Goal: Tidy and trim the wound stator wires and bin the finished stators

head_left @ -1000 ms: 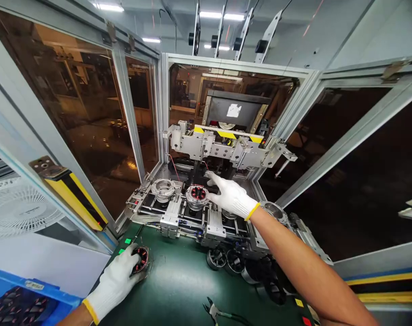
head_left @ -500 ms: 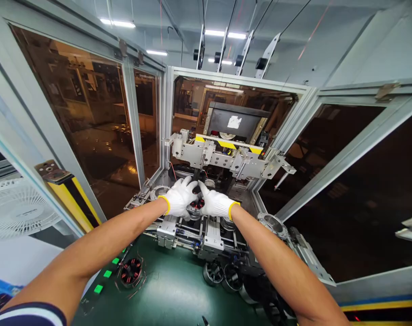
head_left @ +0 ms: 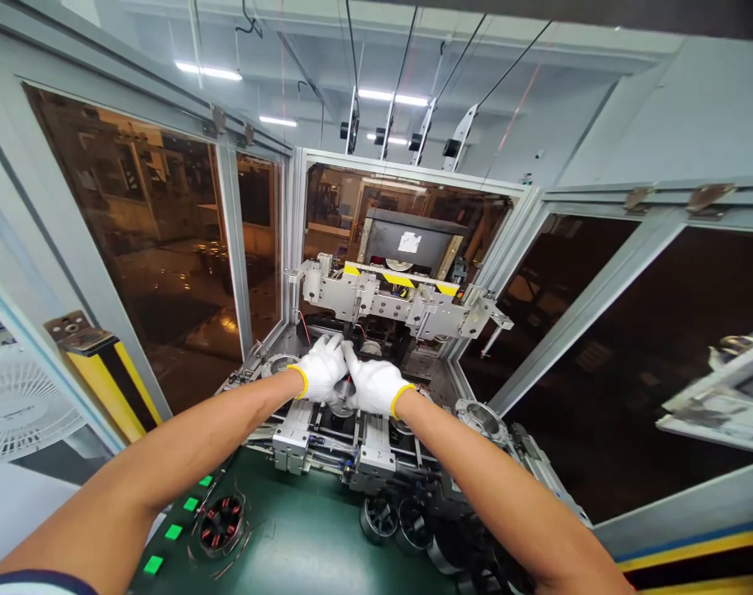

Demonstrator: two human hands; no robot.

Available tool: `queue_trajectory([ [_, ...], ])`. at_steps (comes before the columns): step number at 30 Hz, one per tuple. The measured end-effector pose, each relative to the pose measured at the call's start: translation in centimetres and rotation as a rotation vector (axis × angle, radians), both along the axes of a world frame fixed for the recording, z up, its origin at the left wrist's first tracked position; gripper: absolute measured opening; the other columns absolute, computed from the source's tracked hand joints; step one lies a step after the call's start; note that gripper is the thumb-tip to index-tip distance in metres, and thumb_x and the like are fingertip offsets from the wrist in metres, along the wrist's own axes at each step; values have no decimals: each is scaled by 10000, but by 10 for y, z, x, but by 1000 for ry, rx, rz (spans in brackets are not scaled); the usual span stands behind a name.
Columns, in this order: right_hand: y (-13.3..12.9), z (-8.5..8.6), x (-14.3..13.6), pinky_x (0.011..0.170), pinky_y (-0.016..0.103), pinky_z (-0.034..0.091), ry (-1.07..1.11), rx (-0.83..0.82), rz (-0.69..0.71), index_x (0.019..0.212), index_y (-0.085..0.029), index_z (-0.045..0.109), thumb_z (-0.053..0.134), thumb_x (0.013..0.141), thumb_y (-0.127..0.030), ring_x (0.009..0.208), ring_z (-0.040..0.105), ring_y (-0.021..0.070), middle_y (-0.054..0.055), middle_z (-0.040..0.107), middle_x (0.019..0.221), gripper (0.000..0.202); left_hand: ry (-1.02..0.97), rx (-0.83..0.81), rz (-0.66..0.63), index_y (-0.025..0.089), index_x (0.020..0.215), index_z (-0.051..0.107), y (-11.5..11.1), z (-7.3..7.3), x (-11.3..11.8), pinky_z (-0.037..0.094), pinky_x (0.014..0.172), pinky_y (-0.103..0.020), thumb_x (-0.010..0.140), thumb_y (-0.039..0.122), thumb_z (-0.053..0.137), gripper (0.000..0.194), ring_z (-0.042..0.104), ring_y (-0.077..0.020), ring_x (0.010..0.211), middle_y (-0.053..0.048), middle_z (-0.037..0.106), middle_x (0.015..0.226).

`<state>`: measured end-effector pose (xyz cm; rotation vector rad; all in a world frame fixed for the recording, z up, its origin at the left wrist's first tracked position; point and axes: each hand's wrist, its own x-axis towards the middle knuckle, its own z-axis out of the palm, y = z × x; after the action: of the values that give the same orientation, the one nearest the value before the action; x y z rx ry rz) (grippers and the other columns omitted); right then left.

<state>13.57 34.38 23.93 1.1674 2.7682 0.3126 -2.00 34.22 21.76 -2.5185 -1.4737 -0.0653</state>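
White gloves with yellow cuffs cover both hands, which meet over the machine's front fixture. My left hand [head_left: 324,368] is curled around the left side of a wound motor stator [head_left: 342,400]. From the other side, my right hand [head_left: 376,387] grips it, thumb side toward the left hand. Most of the stator is hidden by the gloves; a metal ring below it shows. Another wound stator [head_left: 221,524] with loose copper leads lies on the green table [head_left: 289,545].
Round metal holders stand left and right of the hands, one holder [head_left: 483,419] at right. Behind is a metal crossbar [head_left: 401,299] with yellow-black marking. Several black rotor-like rings [head_left: 379,516] sit at the table's right. Green blocks [head_left: 173,532] line the left. Framed panels enclose the sides.
The view has tilted up and turned slightly right. My hands have closed in over the stator, so its red-and-black windings are now mostly covered.
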Motion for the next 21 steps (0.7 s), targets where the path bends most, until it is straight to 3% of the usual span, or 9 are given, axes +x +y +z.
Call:
queue_trajectory([
  [2, -14, 28, 2, 704, 419, 508, 77, 32, -24, 1513, -81, 53, 654, 740, -527, 839, 660, 366, 209, 665, 1001, 1077, -76, 114, -14, -10, 1366, 369, -16, 27, -3, 219, 1103, -527, 577, 446, 727, 979, 276, -416, 1318, -284, 370, 1403],
  [4, -37, 51, 6, 733, 407, 494, 161, 43, -3, 1517, -110, 50, 627, 758, -552, 835, 662, 348, 178, 673, 989, 1050, -145, 209, -67, 91, 1302, 494, -43, 46, -8, 223, 1107, -528, 676, 387, 655, 711, 258, -392, 1337, -207, 363, 1438],
  [6, -67, 63, 13, 741, 380, 487, 223, -30, 85, 1516, -162, 103, 616, 767, -590, 834, 663, 326, 124, 683, 962, 1003, -219, 219, -107, 187, 1161, 620, -81, 49, -12, 216, 1132, -509, 735, 366, 610, 463, 236, -357, 1362, -117, 399, 1434],
  [8, -96, 61, 23, 743, 355, 488, 268, -157, 199, 1501, -215, 188, 622, 759, -647, 839, 664, 305, 80, 689, 963, 962, -294, 154, -137, 233, 1107, 652, -124, 39, -16, 251, 1140, -472, 738, 392, 624, 403, 230, -326, 1376, -73, 412, 1433],
  [11, -127, 46, 42, 826, 343, 485, 394, -243, 335, 1491, -253, 246, 566, 809, -691, 978, 640, 276, 73, 649, 1153, 872, -380, 54, -114, 251, 1065, 664, -180, 1, -19, 274, 1144, -492, 732, 436, 646, 382, 230, -335, 1380, -61, 381, 1468],
  [13, -132, 36, 58, 914, 347, 463, 517, -201, 328, 1494, -235, 254, 499, 866, -673, 1092, 591, 260, 78, 582, 1280, 804, -392, -35, -102, 272, 1012, 667, -202, -33, -19, 276, 1140, -521, 743, 438, 643, 317, 241, -333, 1378, -43, 371, 1481],
  [18, -105, 22, 100, 965, 360, 453, 683, -57, 3, 1471, -206, 324, 546, 886, -491, 1066, 601, 246, 63, 576, 1288, 687, -274, -174, 20, 227, 790, 650, -214, -126, -20, 258, 1110, -604, 670, 373, 721, 202, 289, -375, 1351, -57, 464, 1417],
  [20, -90, 19, 118, 933, 351, 474, 676, -9, -115, 1452, -217, 358, 566, 871, -426, 989, 633, 231, 44, 614, 1231, 651, -242, -188, 96, 216, 776, 650, -214, -149, -24, 278, 1096, -599, 658, 367, 732, 208, 333, -380, 1325, -73, 487, 1395],
  [21, -83, 18, 127, 912, 346, 484, 666, 14, -175, 1446, -220, 367, 574, 865, -411, 955, 643, 226, 37, 632, 1197, 646, -228, -195, 125, 214, 788, 654, -214, -153, -26, 298, 1087, -586, 665, 352, 728, 199, 368, -374, 1302, -81, 503, 1377],
])
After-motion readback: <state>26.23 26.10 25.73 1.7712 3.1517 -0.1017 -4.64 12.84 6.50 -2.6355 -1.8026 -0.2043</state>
